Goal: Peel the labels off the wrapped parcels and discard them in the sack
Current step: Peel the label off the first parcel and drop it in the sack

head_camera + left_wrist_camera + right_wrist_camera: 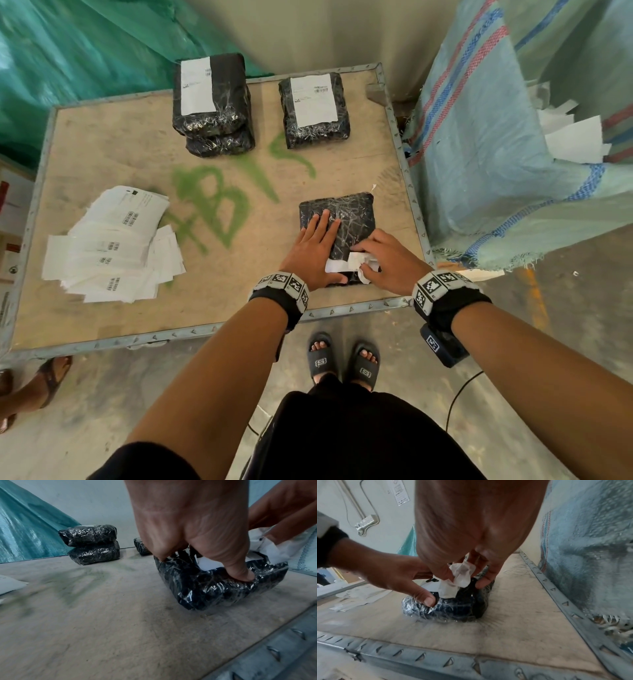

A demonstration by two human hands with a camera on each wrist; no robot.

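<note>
Here my left hand [313, 251] lies flat on the parcel [346, 222], fingers straight along its top and the thumb [240, 573] pressing into the near edge of the wrap. My right hand [387, 263] has its grip pinched on the label [356, 263], thumb and fingertips bunching the white paper; the crumpled end is lifted, while a strip of it lies on the parcel's near end. The parcel sits on the worktop [102, 144] near its right front corner, just beside the sack [479, 164], which stands open to the right with white scraps [575, 140] inside. At the far side, two stacked parcels [212, 106] and a single one [313, 111] both show white labels on top. A loose pile of sheets [113, 246] lies on the left of the worktop.
</note>
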